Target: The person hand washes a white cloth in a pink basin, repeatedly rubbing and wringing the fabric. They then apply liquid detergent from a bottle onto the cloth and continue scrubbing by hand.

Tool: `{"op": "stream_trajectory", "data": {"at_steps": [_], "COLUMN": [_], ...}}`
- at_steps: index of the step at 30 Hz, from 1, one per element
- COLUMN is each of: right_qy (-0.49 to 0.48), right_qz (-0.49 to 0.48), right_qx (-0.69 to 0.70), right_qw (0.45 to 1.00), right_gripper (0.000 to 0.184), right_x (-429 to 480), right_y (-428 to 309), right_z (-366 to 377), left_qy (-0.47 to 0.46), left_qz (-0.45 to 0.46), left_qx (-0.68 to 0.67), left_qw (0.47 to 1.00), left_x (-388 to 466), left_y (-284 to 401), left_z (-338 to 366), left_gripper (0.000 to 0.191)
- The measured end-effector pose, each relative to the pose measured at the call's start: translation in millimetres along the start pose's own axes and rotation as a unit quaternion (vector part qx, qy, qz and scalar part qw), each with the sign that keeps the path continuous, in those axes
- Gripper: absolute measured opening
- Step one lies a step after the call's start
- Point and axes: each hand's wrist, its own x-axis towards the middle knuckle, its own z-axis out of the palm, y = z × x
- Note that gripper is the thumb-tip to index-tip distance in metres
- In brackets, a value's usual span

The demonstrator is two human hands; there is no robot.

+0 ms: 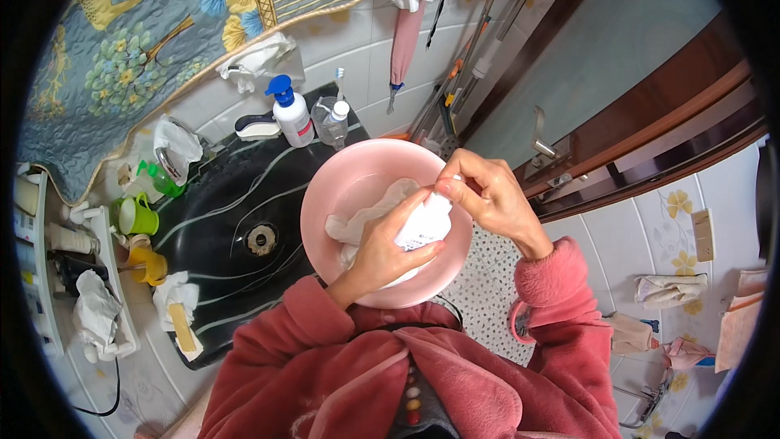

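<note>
My left hand is wrapped around a white plastic bottle with printing on its side. At the bottle's upper end, my right hand pinches the top, and the fingers hide most of it. Both hands are over a pink plastic basin. In the basin lies a crumpled wet white cloth, partly covered by my left hand. The basin sits at the right side of a black sink.
Along the sink's back stand a blue-topped pump bottle, a brush and a clear bottle. Green and yellow cups are at the left, near a white shelf. A glazed door with a metal handle is at the right.
</note>
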Motion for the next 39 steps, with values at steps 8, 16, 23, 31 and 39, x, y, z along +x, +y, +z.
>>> {"op": "stream_trajectory", "data": {"at_steps": [8,16,23,31,39], "right_qy": [0.065,0.039,0.006,0.007,0.038], "right_qz": [0.103,0.11,0.048,0.154,0.14], "right_qx": [-0.319,-0.17,-0.135,-0.152,-0.016], "right_qw": [0.94,0.979,0.99,0.976,0.989], "right_gripper": [0.046,0.043,0.038,0.041,0.042], "right_x": [9,9,4,-3,-11], "right_y": [-13,-2,7,-2,3], "right_z": [13,12,9,10,17], "left_qy": [0.006,0.009,-0.05,-0.038,-0.029], "left_qz": [0.002,0.037,-0.049,-0.002,0.024], "left_qx": [0.197,0.102,-0.046,0.173,0.08], "left_qw": [0.98,0.994,0.997,0.984,0.996], "left_x": [6,5,-4,0,2], "left_y": [5,3,3,7,6], "left_z": [2,-2,-3,-2,-2], "left_gripper": [0.07,0.07,0.075,0.072,0.071]}}
